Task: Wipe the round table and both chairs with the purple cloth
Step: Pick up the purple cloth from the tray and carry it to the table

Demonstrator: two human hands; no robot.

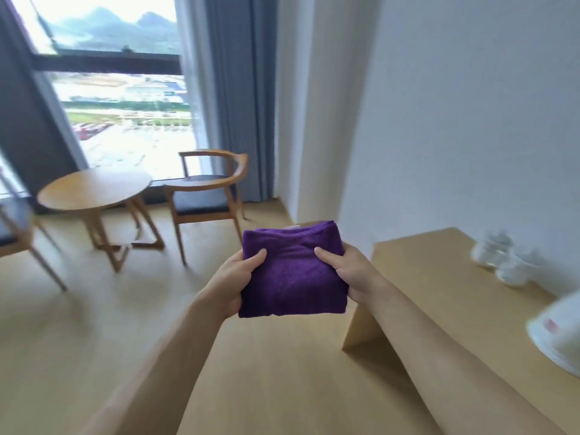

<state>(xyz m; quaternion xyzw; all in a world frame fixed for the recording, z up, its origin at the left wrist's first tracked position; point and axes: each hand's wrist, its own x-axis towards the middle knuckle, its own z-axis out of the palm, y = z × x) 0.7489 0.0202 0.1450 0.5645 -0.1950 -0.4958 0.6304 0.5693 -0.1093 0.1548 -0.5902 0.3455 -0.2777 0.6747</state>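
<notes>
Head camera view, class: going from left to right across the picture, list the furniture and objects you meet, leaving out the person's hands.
Chair at the left edge → round table → chair by the window → purple cloth → wooden desk → white cups → white kettle.

Purple cloth [293, 274] between my hands: soft fuzzy microfibre pile, matt, stitched hem along the top edge. Round table [94, 189]: light wood, smooth satin top. Chair [205, 196] by the window: same pale wood frame, dark matt seat pad. Desk [439, 293] on my right: pale wood-look laminate, smooth. Cups [505, 259] there: white, glossy, blurred.
</notes>
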